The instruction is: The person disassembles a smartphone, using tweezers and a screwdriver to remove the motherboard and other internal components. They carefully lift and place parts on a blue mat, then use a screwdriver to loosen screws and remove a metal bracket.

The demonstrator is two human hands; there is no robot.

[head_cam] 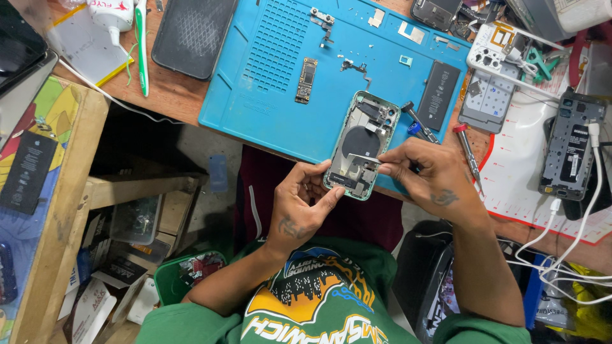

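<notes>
My left grip (305,202) clamps the opened green phone (362,144). My right grip (426,173) pinches a part inside it, just above. Seating it likely needs steadiness.

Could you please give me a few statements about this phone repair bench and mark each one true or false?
1. The left hand steadies the lower edge of the opened green phone frame. True.
2. The right hand is resting flat on the table. False: its fingertips pinch a small part at the frame's lower half.
3. The frame lies on a blue work mat. True, at the mat's near edge.
4. A black battery lies on the mat, right of the frame. True.
5. The long circuit board is inside the frame. False: it lies apart on the mat.
</notes>
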